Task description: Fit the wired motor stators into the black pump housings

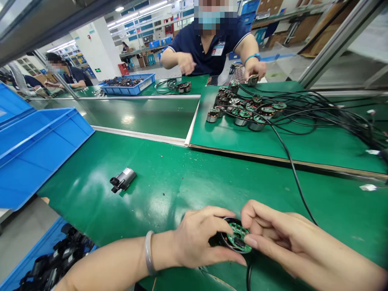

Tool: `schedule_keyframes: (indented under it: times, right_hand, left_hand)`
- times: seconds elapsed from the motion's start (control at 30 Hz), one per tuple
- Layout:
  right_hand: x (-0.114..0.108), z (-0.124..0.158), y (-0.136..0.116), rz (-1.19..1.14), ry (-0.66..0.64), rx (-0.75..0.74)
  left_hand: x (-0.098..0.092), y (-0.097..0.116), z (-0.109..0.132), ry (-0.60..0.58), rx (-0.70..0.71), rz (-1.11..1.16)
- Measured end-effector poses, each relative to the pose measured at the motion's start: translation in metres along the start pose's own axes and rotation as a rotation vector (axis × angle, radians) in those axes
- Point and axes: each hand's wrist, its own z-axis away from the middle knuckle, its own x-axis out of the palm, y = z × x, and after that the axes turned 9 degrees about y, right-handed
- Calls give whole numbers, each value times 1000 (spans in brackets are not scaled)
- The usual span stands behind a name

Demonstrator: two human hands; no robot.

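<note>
My left hand (203, 236), with a bangle on its wrist, grips a round motor (226, 239) with a black rim, fingers over the top and thumb along the near side. A green circuit board (238, 234) shows in the motor's open face. At the board's right edge is my right hand (269, 230), its fingers curled and its thumb touching the edge; what lies between the fingertips is hidden. A black cable (249, 277) runs down below the motor. Farther left on the bench lies a grey and black plastic housing (124, 179).
Several motors (242, 117) with black cables (327, 109) lie on the raised green table. Another person's hand (255, 72) works behind them. Blue bins (45, 141) stand at left, and a lower bin holds black parts (57, 258). A blue tray (147, 84) sits farther back.
</note>
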Motion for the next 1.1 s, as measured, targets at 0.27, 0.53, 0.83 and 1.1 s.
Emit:
schedule_keyframes:
  times: [0.27, 0.53, 0.83, 1.1]
  right_hand:
    - [-3, -7, -15, -95, -144, 167]
    - [11, -11, -18, -129, -50, 168]
    - [8, -15, -22, -77, 19, 68]
    - [4, 1, -18, 94, 26, -46]
  left_hand:
    - [-6, 7, -6, -65, 113, -116]
    - [-5, 13, -4, -103, 162, -222]
    - [-7, 16, -5, -146, 175, -234]
    - [5, 29, -4, 25, 35, -253]
